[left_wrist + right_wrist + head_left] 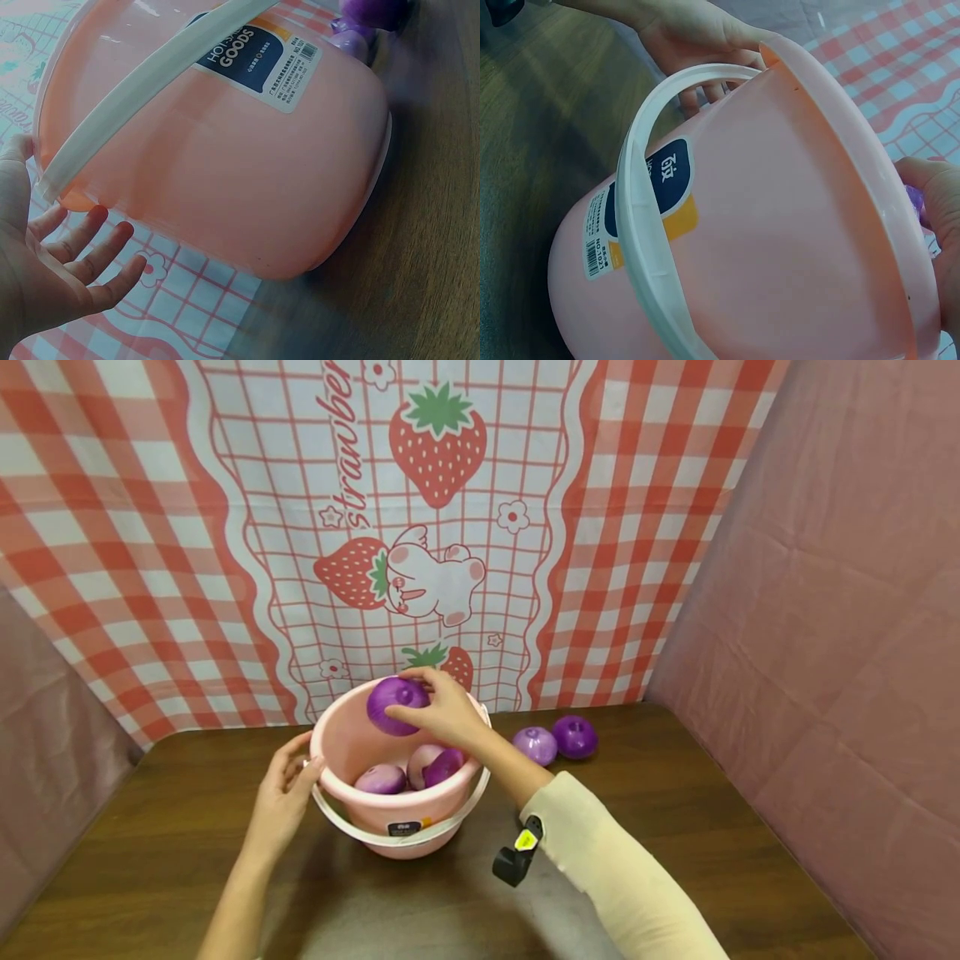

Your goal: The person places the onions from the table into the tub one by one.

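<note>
Tabletop (pixel 750 877): right hand (pixel 447 708) curled round purple onion (pixel 393 706), left hand (pixel 281 802) seemingly pinching bucket rim (pixel 397 797).

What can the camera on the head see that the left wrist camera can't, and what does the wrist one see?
Only the head view: the right hand holding a purple onion, and more onions inside the pink bucket.

Only the left wrist view: the barcode and the readable word GOODS on the bucket's label.

Both: the bucket, its white handle, the left hand at the rim, the wooden table and the checked cloth.
</note>
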Tool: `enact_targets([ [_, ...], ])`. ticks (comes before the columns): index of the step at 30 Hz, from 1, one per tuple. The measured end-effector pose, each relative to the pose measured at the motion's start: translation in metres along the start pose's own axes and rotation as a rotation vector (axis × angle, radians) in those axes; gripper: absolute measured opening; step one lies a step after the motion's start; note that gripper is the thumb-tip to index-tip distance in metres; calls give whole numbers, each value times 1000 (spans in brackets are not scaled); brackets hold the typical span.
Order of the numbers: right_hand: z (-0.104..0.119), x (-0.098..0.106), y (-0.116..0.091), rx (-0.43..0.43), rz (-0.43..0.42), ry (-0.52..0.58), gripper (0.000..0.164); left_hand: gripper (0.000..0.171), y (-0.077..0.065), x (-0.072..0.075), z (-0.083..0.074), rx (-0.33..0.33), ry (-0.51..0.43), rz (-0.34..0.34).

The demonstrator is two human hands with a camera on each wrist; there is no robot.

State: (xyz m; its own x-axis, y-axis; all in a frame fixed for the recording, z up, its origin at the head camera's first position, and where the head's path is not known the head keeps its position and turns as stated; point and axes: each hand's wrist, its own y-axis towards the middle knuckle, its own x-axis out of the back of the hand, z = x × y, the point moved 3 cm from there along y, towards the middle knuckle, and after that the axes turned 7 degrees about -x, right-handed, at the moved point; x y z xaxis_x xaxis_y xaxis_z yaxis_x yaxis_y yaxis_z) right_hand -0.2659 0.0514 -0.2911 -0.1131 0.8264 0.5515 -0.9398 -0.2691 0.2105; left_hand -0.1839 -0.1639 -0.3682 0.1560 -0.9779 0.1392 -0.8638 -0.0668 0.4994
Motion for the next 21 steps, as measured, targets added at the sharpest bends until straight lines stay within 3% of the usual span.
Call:
enact_targets([
  [11,2,-5,0,-20,27,-71,58,43,0,0,0,9,8,-1],
  [21,4,-5,-2,-18,48,-91,47,43,0,0,-1,21,20,-1],
])
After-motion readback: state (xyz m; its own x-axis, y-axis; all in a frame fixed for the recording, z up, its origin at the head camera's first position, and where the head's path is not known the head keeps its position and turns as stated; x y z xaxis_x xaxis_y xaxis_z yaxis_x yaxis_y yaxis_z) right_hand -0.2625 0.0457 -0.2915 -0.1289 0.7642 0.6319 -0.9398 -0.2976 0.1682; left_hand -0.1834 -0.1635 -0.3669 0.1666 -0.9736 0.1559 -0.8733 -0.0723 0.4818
